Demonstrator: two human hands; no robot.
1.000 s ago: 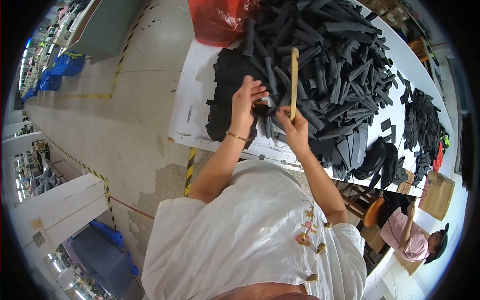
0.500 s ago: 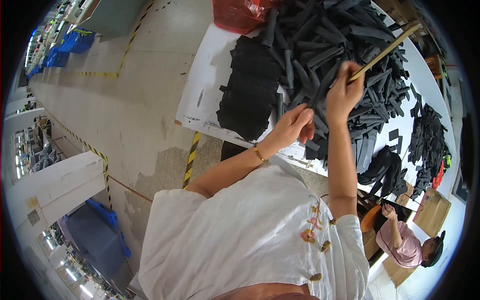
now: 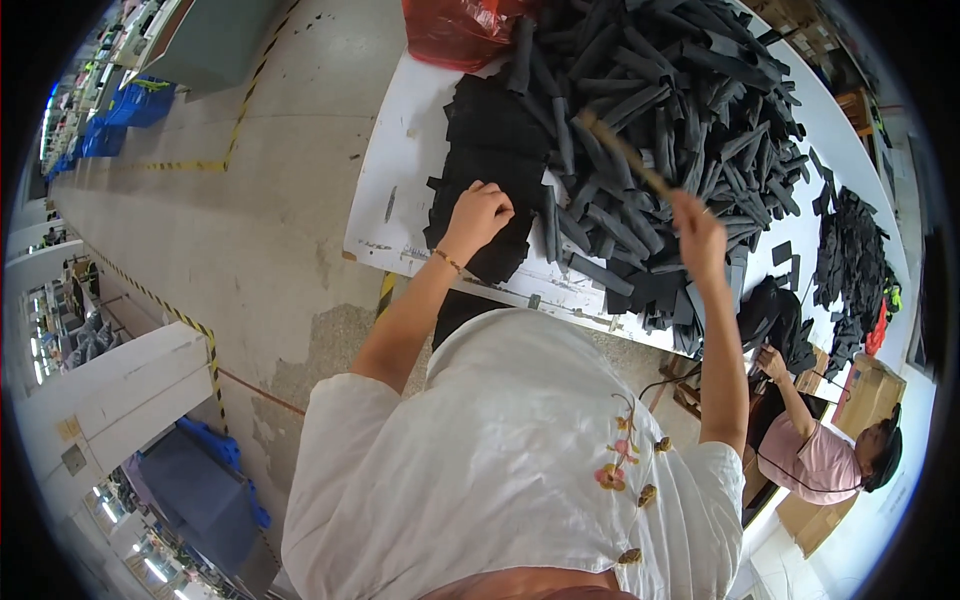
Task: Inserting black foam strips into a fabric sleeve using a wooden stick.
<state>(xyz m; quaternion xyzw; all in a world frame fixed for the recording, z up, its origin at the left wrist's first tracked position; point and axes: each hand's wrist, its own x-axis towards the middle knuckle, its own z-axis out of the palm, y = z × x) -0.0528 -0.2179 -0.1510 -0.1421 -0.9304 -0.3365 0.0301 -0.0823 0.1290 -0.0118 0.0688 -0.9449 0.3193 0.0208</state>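
My right hand [image 3: 700,238] grips a thin wooden stick [image 3: 630,152], blurred by motion, which slants up and left across a heap of dark grey tube-like cloth pieces [image 3: 690,110]. At the left side of the table, my left hand [image 3: 478,217] rests over a stack of flat black cloth pieces [image 3: 490,150]. Its fingers are curled and pressed together; what they hold, if anything, is hidden against the black. A few tube pieces [image 3: 600,272] lie between the two hands, near the table's front edge.
A red plastic bag [image 3: 460,30] stands at the far left of the white table [image 3: 385,165]. Smaller black pieces [image 3: 855,275] lie in a pile at the right. Another person [image 3: 810,455] in pink works at the lower right. Yellow-black tape [image 3: 245,120] marks the floor.
My left hand has moved left from the tube pieces onto the black stack. The right hand has come down and nearer, and the stick has swung from pointing up-right to up-left.
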